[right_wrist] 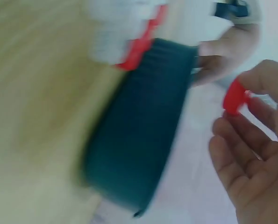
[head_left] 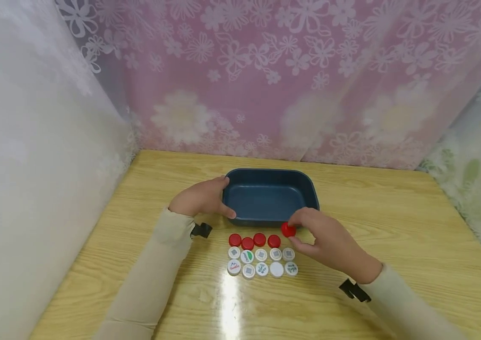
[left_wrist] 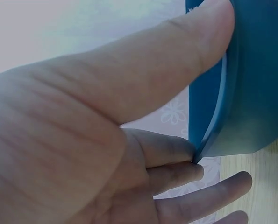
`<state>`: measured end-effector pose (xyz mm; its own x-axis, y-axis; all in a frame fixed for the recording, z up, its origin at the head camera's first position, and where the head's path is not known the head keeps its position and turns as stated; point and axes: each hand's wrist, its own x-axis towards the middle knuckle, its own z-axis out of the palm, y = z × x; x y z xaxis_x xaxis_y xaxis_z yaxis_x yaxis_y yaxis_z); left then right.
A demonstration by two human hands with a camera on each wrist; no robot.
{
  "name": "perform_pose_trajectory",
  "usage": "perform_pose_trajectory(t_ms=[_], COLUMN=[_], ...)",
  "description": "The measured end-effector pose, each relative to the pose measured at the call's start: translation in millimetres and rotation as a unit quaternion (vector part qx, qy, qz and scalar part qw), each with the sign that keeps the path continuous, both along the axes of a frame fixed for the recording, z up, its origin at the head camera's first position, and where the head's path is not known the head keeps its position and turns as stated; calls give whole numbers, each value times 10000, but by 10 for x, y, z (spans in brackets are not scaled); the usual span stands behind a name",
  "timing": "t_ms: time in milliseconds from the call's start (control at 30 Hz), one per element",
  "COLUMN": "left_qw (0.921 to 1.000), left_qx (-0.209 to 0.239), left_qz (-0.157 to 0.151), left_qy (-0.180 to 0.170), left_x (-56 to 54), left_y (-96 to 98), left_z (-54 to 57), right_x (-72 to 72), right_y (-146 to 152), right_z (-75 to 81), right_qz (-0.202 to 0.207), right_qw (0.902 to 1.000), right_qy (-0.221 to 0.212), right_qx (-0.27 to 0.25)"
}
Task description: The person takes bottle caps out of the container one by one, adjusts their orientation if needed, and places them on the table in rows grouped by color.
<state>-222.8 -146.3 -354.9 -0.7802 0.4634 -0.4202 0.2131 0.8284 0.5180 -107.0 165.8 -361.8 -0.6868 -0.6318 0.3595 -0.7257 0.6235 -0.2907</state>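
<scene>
A dark blue rectangular plastic tub (head_left: pixel 266 200) stands on the wooden table. My left hand (head_left: pixel 202 198) holds its left end, with the thumb (left_wrist: pixel 181 51) across the rim and two fingers at the rim further along; the other fingers stretch past it. Between thumb and fingers, my right hand (head_left: pixel 330 241) pinches a red bottle cap (right_wrist: pixel 234 95) just off the tub's near right corner. Below the tub, several red caps (head_left: pixel 259 239) lie in an uneven row. Two rows of white caps (head_left: pixel 261 255) lie nearer me, some upside down and some with printed tops.
The light wood table (head_left: pixel 372 212) runs under everything. Behind it hangs a pink flowered curtain (head_left: pixel 244 94), with a pale cloth (head_left: pixel 32 141) at the left and a leaf-patterned one (head_left: pixel 478 174) at the right.
</scene>
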Motion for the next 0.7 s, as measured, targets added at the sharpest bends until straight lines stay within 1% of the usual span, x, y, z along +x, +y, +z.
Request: perform_pose_trajectory(t_ms=[67,167,233,300,400,533,633,700], left_qw=[10000,9999,9999,9998,9998,9998,9997,9997], left_qx=[-28,-96,-117,-138,-139,-116,-119,-136], left_qz=[18,48,79,100,121,138,155,151], left_qy=[-19,-34,-74,-105,-122,-97,-120,-130], left_x=[6,19,27,34,41,40,45,48], left_y=[-4,-17,-32,-49,-73,-93,-106,-115], left_z=[-4,-2,6,19,39,55,56,54], right_x=[23,40,36,23,-4,-52,-76,-88], right_y=[68,124,136,136,124,100,64,33], right_z=[-141,-323,-419,-478,-510,-488,-484,-487], right_qz=[-22,52,61,21,-118,-213,-107,23], right_qw=[9994,9969,9949,9933,9918,9903,9892,9891], right_qy=[150,292,324,334,235,-46,-272,-320], right_qx=[307,727,952,1108,1253,1373,1437,1440])
